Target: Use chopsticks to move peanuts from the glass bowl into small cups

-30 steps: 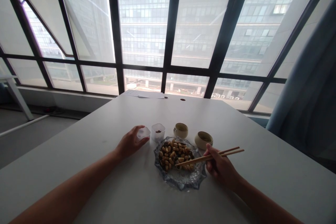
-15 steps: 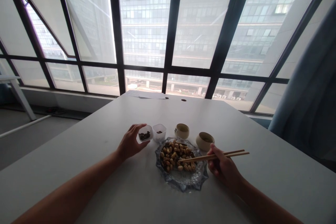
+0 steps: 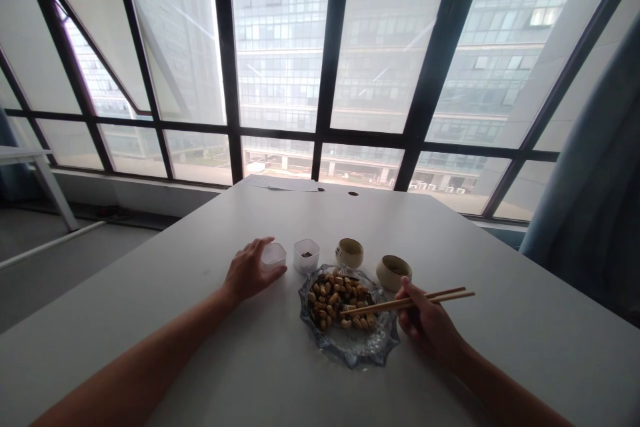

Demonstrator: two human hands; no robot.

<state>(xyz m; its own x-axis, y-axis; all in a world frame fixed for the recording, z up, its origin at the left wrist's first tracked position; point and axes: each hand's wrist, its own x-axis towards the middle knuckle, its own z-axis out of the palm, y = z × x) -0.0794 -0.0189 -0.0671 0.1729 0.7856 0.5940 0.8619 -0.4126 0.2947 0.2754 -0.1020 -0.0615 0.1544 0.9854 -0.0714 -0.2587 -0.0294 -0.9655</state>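
Observation:
My left hand curves its thumb and fingers around a small translucent plastic cup, which is upright on the table; its contents hardly show. Just right of it, a second plastic cup has a few dark bits in it. Wooden chopsticks are gripped in my right hand. Their tips reach into the nuts, which look like pistachios and lie with dark pieces among them. The nuts fill the far part of a scalloped glass plate.
Behind the plate stand two beige ceramic cups, one in the middle and another close to my right hand. White paper lies at the far end of the white table. A blue curtain hangs at the right.
The left plastic cup was tilted toward me with dark pieces visible; now it is upright, and a wider gap separates it from the second cup. The right hand and chopsticks have hardly moved.

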